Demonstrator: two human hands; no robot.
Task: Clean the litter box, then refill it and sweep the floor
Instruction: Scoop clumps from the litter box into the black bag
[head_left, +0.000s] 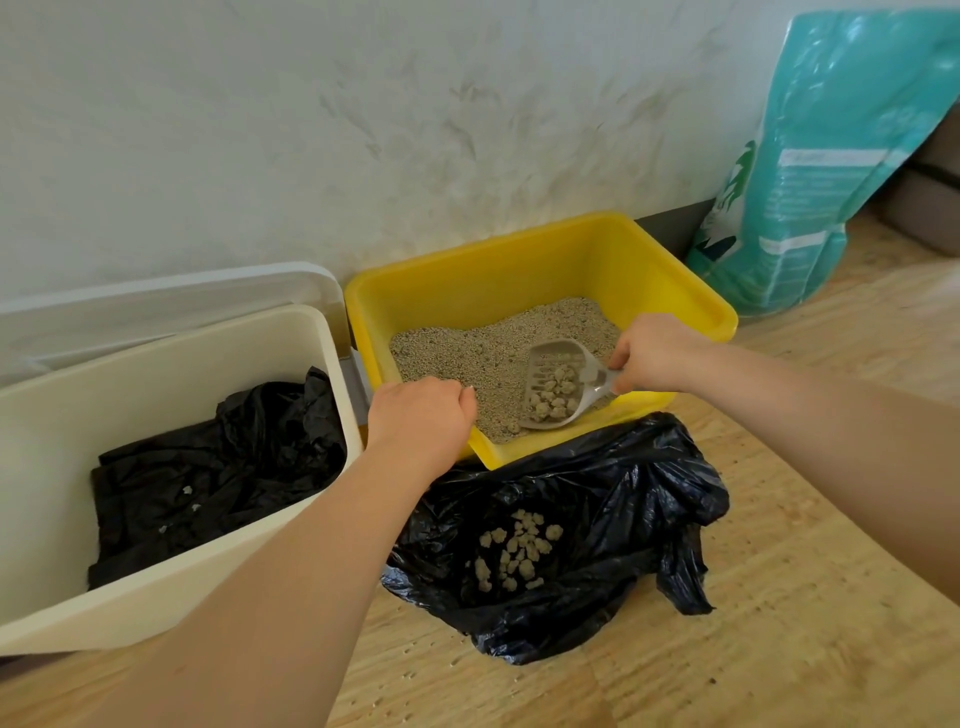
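The handle of a grey slotted scoop (558, 384) is pinched between the curled fingers of the right hand (654, 356), and a load of pale clumps (556, 397) is carried in its bowl just above the litter. The near left rim of the yellow litter box (545, 260) is gripped by the left hand (421, 418), fingers curled over the edge, so that the box is steadied. The box is set on the floor against the wall and is roughly half filled with grey litter (483, 358). Directly in front of the box, an opened black bag (597, 519) is spread on the wooden floor (810, 597), and a heap of clumps is already collected in it; scooping is therefore judged to be well under way but unfinished. Refilling and sweeping appear not to have been started. To the right of the box a teal litter sack (831, 166) is leaned against the wall; to its left a cream bin (171, 374) lined with black plastic is stood. The short path from box to bag is unobstructed.
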